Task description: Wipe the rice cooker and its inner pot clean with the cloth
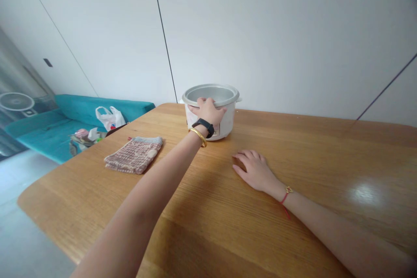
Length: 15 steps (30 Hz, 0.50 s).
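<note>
Rice cooker point(229, 120), front label point(217, 130) illegible, left fingers point(201, 102) at rim point(236, 94)

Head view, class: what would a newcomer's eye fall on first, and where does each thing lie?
Probably the round, white, open-topped rice cooker near the far edge of the brown wooden table, with the person's left grip at its near side. Next may come the folded, brown-and-white textured cloth, left of the cooker and nearer the viewer. Beyond the table's left side, the bright teal sofa stands out too.
</note>
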Each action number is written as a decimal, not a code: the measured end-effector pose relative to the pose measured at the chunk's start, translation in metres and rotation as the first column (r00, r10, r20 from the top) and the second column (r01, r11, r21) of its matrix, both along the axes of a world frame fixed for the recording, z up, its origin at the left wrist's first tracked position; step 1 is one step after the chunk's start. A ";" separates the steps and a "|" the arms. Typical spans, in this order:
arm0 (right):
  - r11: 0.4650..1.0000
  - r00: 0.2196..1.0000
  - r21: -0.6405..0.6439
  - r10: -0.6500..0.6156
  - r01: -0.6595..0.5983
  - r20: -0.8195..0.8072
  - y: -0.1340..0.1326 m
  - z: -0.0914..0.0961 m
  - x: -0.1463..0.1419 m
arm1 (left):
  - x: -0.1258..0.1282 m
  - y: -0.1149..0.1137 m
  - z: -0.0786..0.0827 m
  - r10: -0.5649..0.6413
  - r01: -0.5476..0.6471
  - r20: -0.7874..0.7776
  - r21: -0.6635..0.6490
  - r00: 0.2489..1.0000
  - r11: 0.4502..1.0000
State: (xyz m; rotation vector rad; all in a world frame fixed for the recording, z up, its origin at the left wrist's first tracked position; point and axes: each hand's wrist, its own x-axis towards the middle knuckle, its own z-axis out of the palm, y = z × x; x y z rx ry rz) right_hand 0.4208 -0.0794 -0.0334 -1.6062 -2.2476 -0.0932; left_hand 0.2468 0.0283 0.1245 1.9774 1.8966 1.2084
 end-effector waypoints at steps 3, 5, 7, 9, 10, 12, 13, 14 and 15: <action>1.000 1.000 0.006 0.007 -0.007 -0.008 0.000 0.000 0.000 | 0.000 -0.001 0.002 -0.010 0.009 -0.036 -0.026 0.999 1.000; 1.000 1.000 0.005 0.010 -0.010 -0.011 -0.001 0.001 0.000 | -0.008 0.001 0.001 0.005 -0.007 -0.054 -0.033 0.999 0.999; 1.000 1.000 0.004 0.014 -0.013 -0.012 -0.001 0.001 0.000 | -0.016 0.002 0.000 0.017 -0.018 -0.048 -0.029 0.999 0.999; 1.000 1.000 0.009 0.014 -0.014 -0.013 0.000 0.001 0.000 | -0.020 0.000 -0.001 0.015 -0.015 -0.029 -0.018 0.999 1.000; 1.000 1.000 0.014 0.014 -0.014 -0.013 0.000 0.000 0.000 | -0.021 -0.002 -0.002 0.003 -0.003 -0.024 -0.011 1.000 1.000; 1.000 1.000 0.019 0.013 -0.013 -0.012 0.000 -0.002 0.001 | -0.023 -0.011 -0.003 -0.037 0.037 -0.019 -0.008 0.999 0.999; 1.000 1.000 0.020 0.014 -0.014 -0.013 0.001 -0.003 0.002 | -0.026 -0.015 -0.005 -0.047 0.046 -0.009 -0.016 0.999 0.999; 1.000 1.000 0.021 0.018 -0.017 -0.014 0.001 -0.004 0.003 | -0.031 -0.020 -0.008 -0.040 0.040 0.006 -0.030 0.999 0.999; 1.000 1.000 0.022 0.022 -0.022 -0.015 0.001 -0.005 0.003 | -0.039 -0.023 -0.013 -0.015 0.016 0.025 -0.047 1.000 0.999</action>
